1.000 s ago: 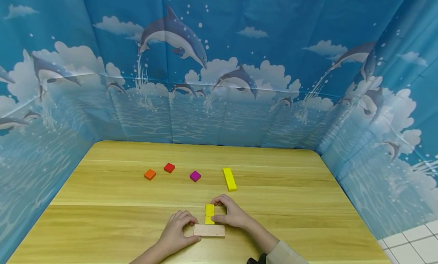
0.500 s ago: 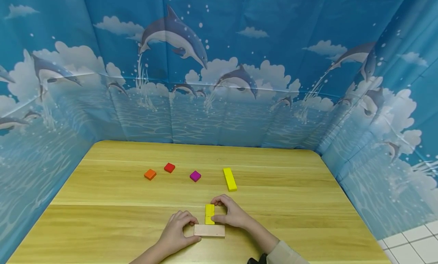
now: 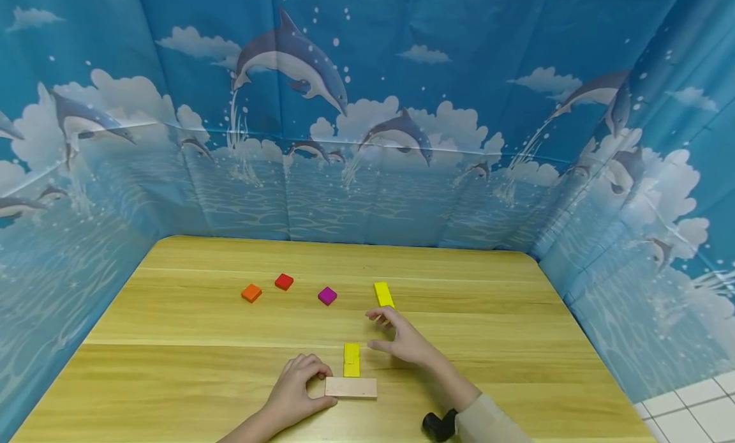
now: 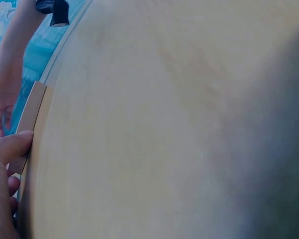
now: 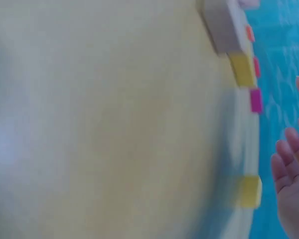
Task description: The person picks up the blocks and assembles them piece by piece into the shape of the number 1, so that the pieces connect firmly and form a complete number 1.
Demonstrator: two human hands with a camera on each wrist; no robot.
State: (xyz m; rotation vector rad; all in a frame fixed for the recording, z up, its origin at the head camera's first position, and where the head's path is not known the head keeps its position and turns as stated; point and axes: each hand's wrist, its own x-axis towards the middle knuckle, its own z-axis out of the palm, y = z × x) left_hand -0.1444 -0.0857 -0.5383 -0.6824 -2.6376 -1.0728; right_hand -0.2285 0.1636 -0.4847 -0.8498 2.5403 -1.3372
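My left hand pinches the left end of a plain wooden block lying crosswise near the front of the table. In the left wrist view its thumb presses along the side of that wooden block. Just beyond the block, a short yellow piece with a seam across its top points away from me. My right hand is over the table to the right of it, fingers spread and holding nothing. Its fingertips overlap the near end of a long yellow block. The right wrist view shows the right hand with fingers extended.
Toward the back of the wooden table lie an orange tile, a red tile and a magenta tile. A dolphin-print curtain surrounds the table's back and sides. A black device sits by the right forearm.
My right hand has let go of the short yellow piece and moved away to the right, toward the long yellow block. The left hand stays on the wooden block.
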